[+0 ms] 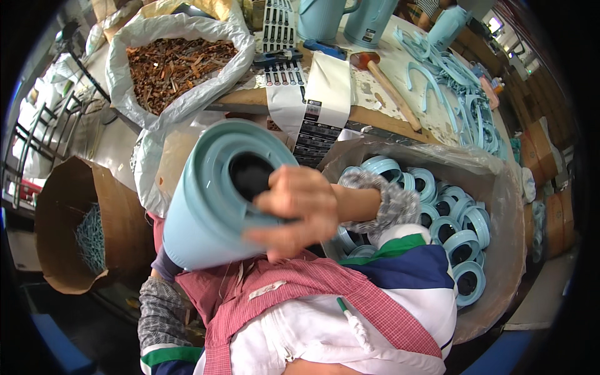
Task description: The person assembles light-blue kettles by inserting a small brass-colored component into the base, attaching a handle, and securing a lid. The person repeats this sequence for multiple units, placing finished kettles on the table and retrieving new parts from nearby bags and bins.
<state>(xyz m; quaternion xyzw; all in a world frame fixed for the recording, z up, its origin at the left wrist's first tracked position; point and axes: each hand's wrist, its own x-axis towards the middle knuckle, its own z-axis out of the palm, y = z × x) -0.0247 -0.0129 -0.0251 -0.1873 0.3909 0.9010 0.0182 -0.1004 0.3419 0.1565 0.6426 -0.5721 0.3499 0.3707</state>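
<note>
A light-blue flask casing (200, 215) is tilted in front of my chest, one end up toward me. Set in that end is a ring (219, 164) with a dark round middle; it resembles the ringed parts in the bag at right. My right hand (300, 209), smeared by motion, lies over this end with bent fingers gripping at the ring. On the casing's lower left side is my left hand (165, 265) in a purple covering. The casing hides its fingers, and it appears to hold the casing from below.
At right, a plastic-lined container (500, 250) holds several blue rings. A white sack (119, 75) of brown scraps stands at left, above a cardboard drum (119, 219). On the table (390, 47) are a mallet (394, 90), label sheets (322, 100), blue flasks (369, 25) and blue strips (465, 81).
</note>
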